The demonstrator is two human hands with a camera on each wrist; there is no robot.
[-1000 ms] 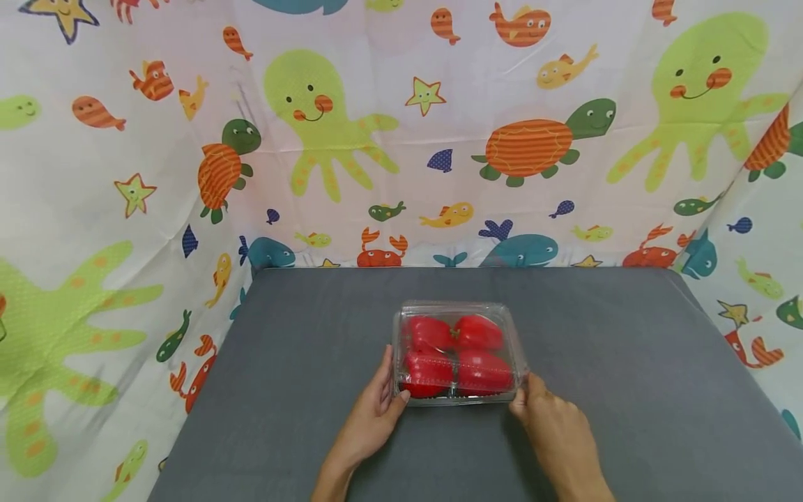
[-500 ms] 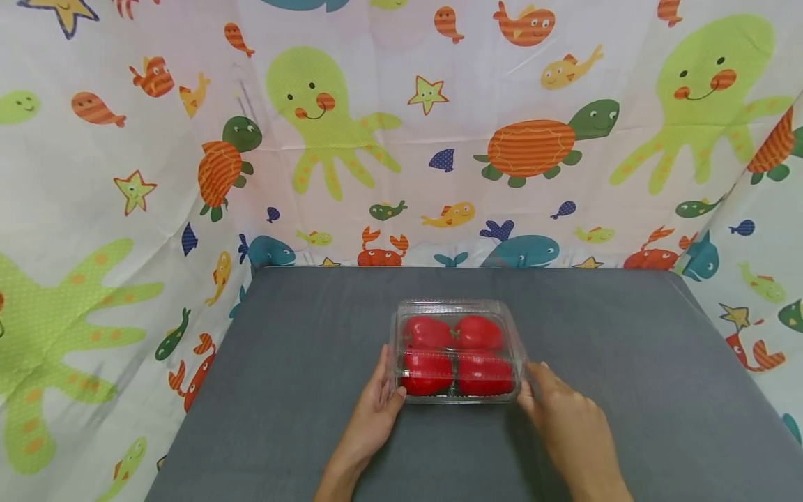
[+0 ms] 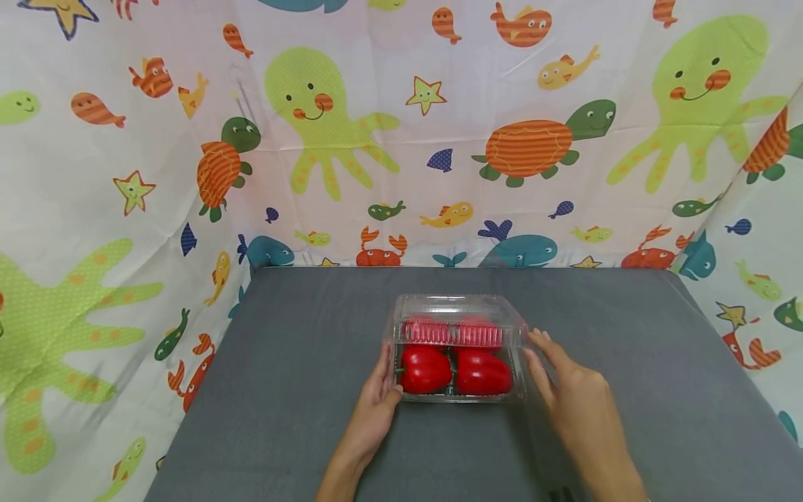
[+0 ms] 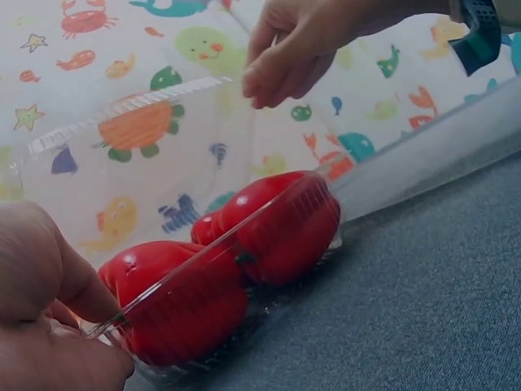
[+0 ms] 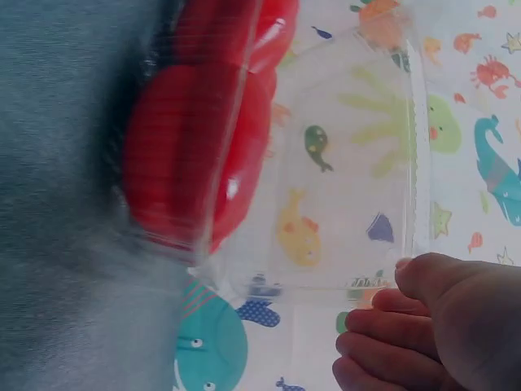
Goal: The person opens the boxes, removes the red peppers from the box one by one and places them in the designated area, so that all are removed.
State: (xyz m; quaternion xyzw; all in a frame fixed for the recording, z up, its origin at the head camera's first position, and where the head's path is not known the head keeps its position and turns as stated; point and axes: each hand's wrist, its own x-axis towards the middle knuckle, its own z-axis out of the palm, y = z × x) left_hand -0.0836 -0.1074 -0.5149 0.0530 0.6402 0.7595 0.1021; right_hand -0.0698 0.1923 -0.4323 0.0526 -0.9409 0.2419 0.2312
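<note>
A clear plastic clamshell box (image 3: pixel 458 399) holds several red bell peppers. Its hinged lid (image 3: pixel 456 304) is partly raised and tilts up toward the back. Two front peppers (image 3: pixel 425 369) show uncovered, while those behind are seen through the lid. My left hand (image 3: pixel 370 411) grips the base's left side, its thumb at the front corner; in the left wrist view the fingers (image 4: pixel 77 285) pinch the base's rim. My right hand (image 3: pixel 580 397) is at the lid's right front corner. In the right wrist view, its thumb (image 5: pixel 423 273) and fingers pinch the lid's edge (image 5: pixel 419 122).
The box stands on a grey-covered table (image 3: pixel 314 335). Behind and at both sides hangs a white curtain (image 3: pixel 389 160) printed with sea animals. A dark band (image 4: pixel 479 37) is strapped on the right wrist.
The lid's front edge has come up off the base and swung backward, uncovering the front peppers. My right hand has moved up and right with it; the left hand stays on the base.
</note>
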